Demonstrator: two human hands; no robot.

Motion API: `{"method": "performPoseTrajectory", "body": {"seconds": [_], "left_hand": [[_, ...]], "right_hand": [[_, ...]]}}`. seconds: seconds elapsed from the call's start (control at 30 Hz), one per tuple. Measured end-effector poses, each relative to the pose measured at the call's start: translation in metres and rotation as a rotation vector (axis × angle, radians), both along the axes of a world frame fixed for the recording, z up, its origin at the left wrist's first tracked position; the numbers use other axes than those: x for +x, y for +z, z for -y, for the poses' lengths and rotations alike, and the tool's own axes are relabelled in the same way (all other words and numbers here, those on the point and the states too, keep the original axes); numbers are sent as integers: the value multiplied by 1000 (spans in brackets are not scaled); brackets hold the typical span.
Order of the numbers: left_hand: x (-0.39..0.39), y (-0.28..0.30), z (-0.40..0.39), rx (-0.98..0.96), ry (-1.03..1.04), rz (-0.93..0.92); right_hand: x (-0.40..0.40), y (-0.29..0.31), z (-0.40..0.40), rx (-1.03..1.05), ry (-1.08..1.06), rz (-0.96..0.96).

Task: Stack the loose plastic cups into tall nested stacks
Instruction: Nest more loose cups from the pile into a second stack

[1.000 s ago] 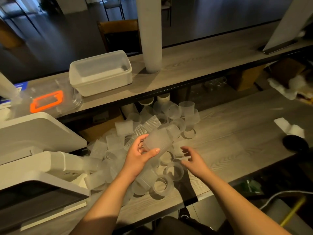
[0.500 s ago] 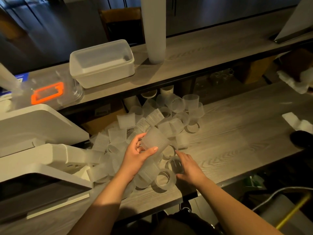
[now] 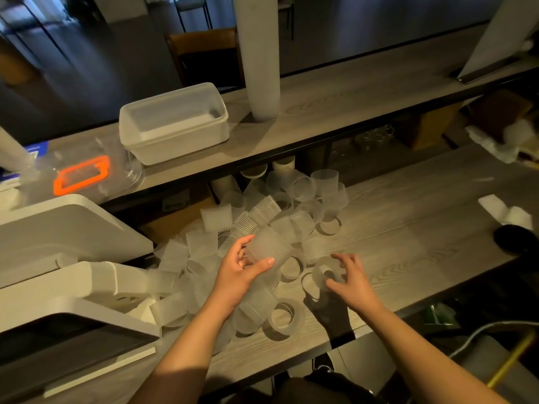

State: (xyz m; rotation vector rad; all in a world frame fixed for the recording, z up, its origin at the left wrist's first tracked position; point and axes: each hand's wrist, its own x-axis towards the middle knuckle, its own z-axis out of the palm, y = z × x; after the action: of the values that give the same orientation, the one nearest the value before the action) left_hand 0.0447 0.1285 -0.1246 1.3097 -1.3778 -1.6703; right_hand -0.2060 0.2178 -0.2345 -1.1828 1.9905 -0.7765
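Several loose frosted ribbed plastic cups lie in a heap on the grey wooden table. My left hand grips a short nested stack of cups, tilted on its side above the heap. My right hand curls its fingers round a single cup lifted just off the table, its mouth facing left. A very tall nested stack stands upright on the raised shelf behind.
A white rectangular tub and a clear box with an orange handle sit on the shelf. White machines crowd the left. Crumpled paper and a black object lie at the right.
My right hand reached to a cup lying on the table, closed on it and has lifted it a little to the right. My left hand kept holding its stack.
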Motion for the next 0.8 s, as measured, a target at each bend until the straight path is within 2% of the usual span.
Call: {"method": "performPoseTrajectory", "body": {"seconds": [0.07, 0.17, 0.3, 0.4, 0.57, 0.8], "left_hand": [[-2, -2, 1, 1, -20, 4], [-5, -1, 1, -4, -56, 11], [-10, 4, -2, -30, -122, 34], [-12, 7, -3, -52, -149, 54], [-11, 13, -3, -99, -170, 61], [-7, 15, -5, -104, -145, 27]], "right_hand": [[-6, 15, 6, -59, -129, 136], [-9, 47, 17, -181, -310, 437], [-7, 88, 29, -264, -261, 676], [3, 108, 33, -297, -148, 677], [18, 116, 33, -302, 19, 526], [31, 116, 34, -280, 132, 546]]}}
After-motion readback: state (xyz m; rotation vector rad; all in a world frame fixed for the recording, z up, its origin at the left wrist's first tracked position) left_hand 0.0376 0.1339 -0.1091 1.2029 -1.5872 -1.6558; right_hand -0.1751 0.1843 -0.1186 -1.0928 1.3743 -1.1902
